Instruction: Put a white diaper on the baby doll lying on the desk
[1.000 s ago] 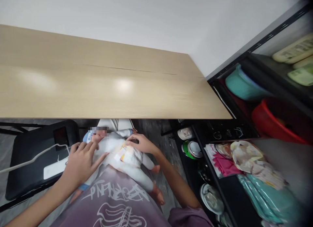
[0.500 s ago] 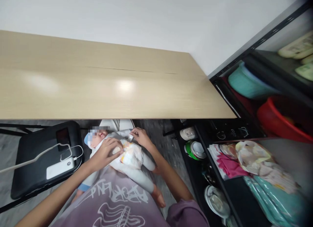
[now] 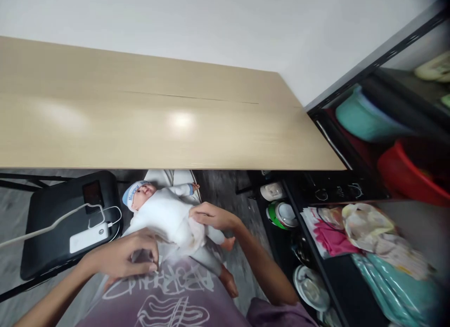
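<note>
A baby doll (image 3: 161,216) in a white outfit and a blue-and-white cap lies on its back across my lap, head to the left. Round its hips is a pale diaper (image 3: 193,235). My right hand (image 3: 213,216) is closed over the diaper's upper side, fingers bent onto its edge. My left hand (image 3: 131,254) is off the doll's belly, near its lower side, thumb and fingers drawn together. A blurred whitish strip shows by those fingertips; whether they pinch it is unclear.
A wooden table (image 3: 161,134) spans the space ahead, its edge just beyond the doll. At left, a white power bank (image 3: 89,238) with cables lies on a black seat (image 3: 52,224). Shelves at right hold a red basin (image 3: 411,174), a teal basin (image 3: 369,116), cloths and teal packages (image 3: 393,287).
My left hand has moved off the doll's belly, down and left. The right hand has come down from beside the doll's arm onto the diaper. The doll's face and far arm now show.
</note>
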{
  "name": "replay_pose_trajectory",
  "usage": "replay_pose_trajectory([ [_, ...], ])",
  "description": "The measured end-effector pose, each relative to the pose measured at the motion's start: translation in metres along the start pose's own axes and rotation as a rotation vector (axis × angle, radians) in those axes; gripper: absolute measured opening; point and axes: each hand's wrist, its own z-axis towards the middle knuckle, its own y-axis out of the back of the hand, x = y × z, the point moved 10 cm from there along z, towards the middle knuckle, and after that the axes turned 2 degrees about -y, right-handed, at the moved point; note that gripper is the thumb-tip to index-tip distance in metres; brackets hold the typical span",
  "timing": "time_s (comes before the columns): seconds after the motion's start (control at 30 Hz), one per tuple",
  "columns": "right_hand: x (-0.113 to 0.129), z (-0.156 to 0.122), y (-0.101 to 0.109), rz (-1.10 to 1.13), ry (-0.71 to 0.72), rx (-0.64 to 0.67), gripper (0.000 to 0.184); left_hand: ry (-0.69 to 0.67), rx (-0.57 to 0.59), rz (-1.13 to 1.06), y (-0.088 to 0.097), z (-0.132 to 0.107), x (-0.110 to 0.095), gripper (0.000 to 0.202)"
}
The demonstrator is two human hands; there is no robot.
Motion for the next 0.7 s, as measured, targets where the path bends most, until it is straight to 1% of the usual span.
replay_pose_trajectory([
  [0.07,-0.007,-0.028,-0.004,0.126,-0.111,0.031,0.073,-0.042,0.011,-0.052,0.001,0.012,-0.004,0.039],
  [0.1,-0.014,-0.042,-0.005,0.173,-0.190,0.016,0.077,-0.054,0.005,-0.058,0.003,0.021,-0.005,0.045],
  [0.13,-0.021,-0.055,-0.006,0.199,-0.277,-0.020,0.079,-0.063,-0.027,-0.033,0.008,0.033,-0.007,0.049],
  [0.2,-0.035,-0.077,-0.007,0.153,-0.445,-0.130,0.077,-0.081,-0.160,0.122,0.025,0.062,-0.010,0.048],
  [0.23,-0.039,-0.083,-0.007,0.072,-0.504,-0.182,0.071,-0.099,-0.240,0.238,0.034,0.080,-0.013,0.044],
  [0.27,-0.041,-0.086,-0.007,-0.043,-0.535,-0.233,0.063,-0.126,-0.285,0.355,0.039,0.101,-0.016,0.039],
  [0.3,-0.040,-0.085,-0.008,-0.177,-0.546,-0.277,0.054,-0.156,-0.282,0.454,0.038,0.124,-0.018,0.036],
  [0.33,-0.039,-0.083,-0.009,-0.311,-0.547,-0.318,0.046,-0.175,-0.238,0.528,0.033,0.148,-0.016,0.038],
  [0.37,-0.037,-0.079,-0.011,-0.427,-0.546,-0.360,0.041,-0.174,-0.159,0.584,0.025,0.171,-0.011,0.041],
  [0.43,-0.036,-0.076,-0.016,-0.561,-0.537,-0.431,0.036,-0.144,-0.028,0.635,0.012,0.207,0.003,0.043],
  [0.47,-0.039,-0.077,-0.019,-0.579,-0.543,-0.461,0.035,-0.130,0.009,0.636,0.008,0.218,0.009,0.041],
  [0.5,-0.043,-0.080,-0.022,-0.576,-0.557,-0.478,0.034,-0.123,0.012,0.628,0.006,0.224,0.013,0.040],
  [0.57,-0.059,-0.095,-0.027,-0.536,-0.620,-0.496,0.034,-0.126,-0.040,0.606,0.009,0.221,0.013,0.039],
  [0.63,-0.079,-0.113,-0.032,-0.464,-0.697,-0.507,0.034,-0.139,-0.171,0.586,0.019,0.204,0.006,0.038],
  [0.7,-0.097,-0.126,-0.033,-0.383,-0.705,-0.546,0.025,-0.158,-0.290,0.563,0.029,0.180,-0.005,0.038],
])
